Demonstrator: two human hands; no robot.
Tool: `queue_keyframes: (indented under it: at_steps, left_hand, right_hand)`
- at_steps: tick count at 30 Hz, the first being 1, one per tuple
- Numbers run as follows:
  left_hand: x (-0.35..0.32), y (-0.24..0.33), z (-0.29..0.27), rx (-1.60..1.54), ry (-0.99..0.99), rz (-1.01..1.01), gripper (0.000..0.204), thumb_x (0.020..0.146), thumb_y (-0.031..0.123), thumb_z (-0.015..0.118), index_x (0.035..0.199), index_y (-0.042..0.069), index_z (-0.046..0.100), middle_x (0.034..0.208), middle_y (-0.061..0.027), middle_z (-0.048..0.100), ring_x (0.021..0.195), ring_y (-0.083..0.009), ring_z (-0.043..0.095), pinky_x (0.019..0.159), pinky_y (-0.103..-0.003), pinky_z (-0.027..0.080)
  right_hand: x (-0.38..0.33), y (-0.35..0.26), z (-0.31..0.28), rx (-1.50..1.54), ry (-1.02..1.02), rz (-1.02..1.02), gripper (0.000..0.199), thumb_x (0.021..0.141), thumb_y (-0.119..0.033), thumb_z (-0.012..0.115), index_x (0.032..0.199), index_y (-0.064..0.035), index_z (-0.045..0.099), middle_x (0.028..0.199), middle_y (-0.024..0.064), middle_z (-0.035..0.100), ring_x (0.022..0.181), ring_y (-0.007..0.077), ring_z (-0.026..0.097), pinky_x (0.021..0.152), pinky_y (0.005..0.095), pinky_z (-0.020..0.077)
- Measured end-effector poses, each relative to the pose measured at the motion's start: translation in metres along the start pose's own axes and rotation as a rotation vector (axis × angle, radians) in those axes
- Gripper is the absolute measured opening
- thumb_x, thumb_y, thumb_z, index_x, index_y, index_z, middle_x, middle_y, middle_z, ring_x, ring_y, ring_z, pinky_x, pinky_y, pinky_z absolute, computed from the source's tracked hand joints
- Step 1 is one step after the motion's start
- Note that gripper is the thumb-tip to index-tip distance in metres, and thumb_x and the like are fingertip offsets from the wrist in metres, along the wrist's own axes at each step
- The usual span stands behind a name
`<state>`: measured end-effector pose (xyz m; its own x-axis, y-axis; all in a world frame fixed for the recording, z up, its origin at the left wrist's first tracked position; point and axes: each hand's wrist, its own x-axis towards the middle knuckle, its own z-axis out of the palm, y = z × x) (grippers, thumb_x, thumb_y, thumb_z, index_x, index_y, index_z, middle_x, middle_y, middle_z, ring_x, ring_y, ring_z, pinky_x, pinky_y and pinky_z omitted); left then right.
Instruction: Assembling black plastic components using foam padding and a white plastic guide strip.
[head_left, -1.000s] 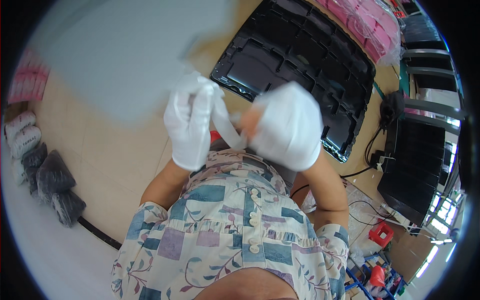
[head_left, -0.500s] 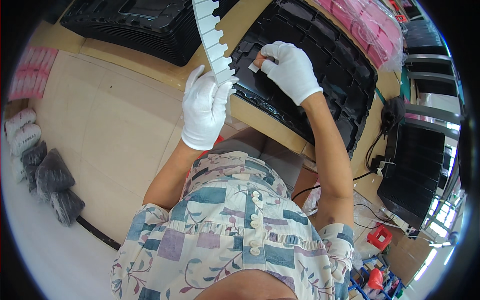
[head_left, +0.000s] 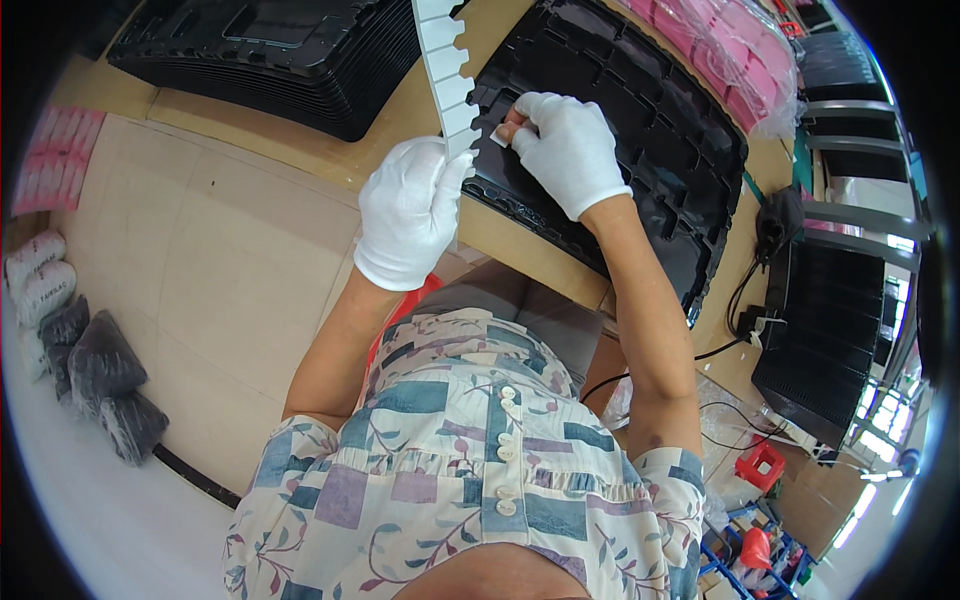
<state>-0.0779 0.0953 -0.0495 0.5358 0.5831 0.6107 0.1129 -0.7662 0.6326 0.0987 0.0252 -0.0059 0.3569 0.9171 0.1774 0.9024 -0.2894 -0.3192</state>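
Bare table (head_left: 400, 105) lies open between the black stack (head_left: 280, 70) and black tray (head_left: 650, 150). The left hand (head_left: 408, 215) has its fingers clamped on a notched white strip (head_left: 445, 80) – far end cut off; the right hand (head_left: 572, 155) pinches a small white piece (head_left: 498, 136) – partly hidden – at the tray's near-left corner.

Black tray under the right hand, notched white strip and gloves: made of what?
Black tray: probably moulded plastic, glossy, with bright reflections and shaped ridges. Notched white strip: matte, perhaps card, foam or plastic; its flat face leaves that open. Gloves: dull fabric, likely knitted, from soft creases.
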Motion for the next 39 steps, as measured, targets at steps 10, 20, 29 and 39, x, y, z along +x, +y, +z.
queue_keyframes:
  at_steps: [10,20,29,39]
  left_hand:
    - [-0.012,0.002,0.001,0.014,0.023,0.043,0.012,0.088,0.010,0.070,0.093,0.001,0.063,0.087,-0.0151,0.066,0.076,-0.0335,0.064,0.063,-0.040,0.051]
    - [-0.015,0.010,-0.002,-0.106,-0.008,-0.052,0.011,0.088,0.008,0.069,0.097,0.003,0.066,0.088,-0.0127,0.066,0.075,-0.0328,0.063,0.064,-0.040,0.050]
    - [-0.016,0.009,-0.002,-0.100,-0.003,-0.060,0.010,0.088,0.008,0.068,0.096,0.003,0.066,0.087,-0.0134,0.065,0.075,-0.0334,0.062,0.064,-0.040,0.050]
    - [-0.018,0.007,-0.002,-0.164,-0.019,-0.090,0.011,0.089,0.008,0.068,0.099,0.003,0.067,0.088,-0.0122,0.066,0.074,-0.0316,0.063,0.063,-0.040,0.050]
  right_hand:
    - [-0.008,-0.001,0.000,-0.181,0.032,-0.090,0.013,0.084,-0.020,0.065,0.077,-0.0092,0.068,0.074,0.0118,0.068,0.074,0.0300,0.067,0.068,0.0416,0.0509]
    - [-0.010,-0.004,-0.005,-0.182,0.002,-0.079,0.014,0.082,-0.021,0.065,0.076,-0.0090,0.068,0.074,0.0115,0.067,0.074,0.0294,0.067,0.065,0.0409,0.0511]
    - [-0.007,-0.011,0.001,-0.214,-0.037,-0.061,0.011,0.081,-0.015,0.065,0.077,-0.0057,0.061,0.076,0.0143,0.065,0.076,0.0323,0.066,0.067,0.0427,0.0534]
    - [-0.011,0.001,-0.010,-0.137,-0.015,0.016,0.007,0.085,-0.008,0.061,0.087,-0.0040,0.065,0.083,0.0171,0.067,0.078,0.0367,0.066,0.071,0.0432,0.0533]
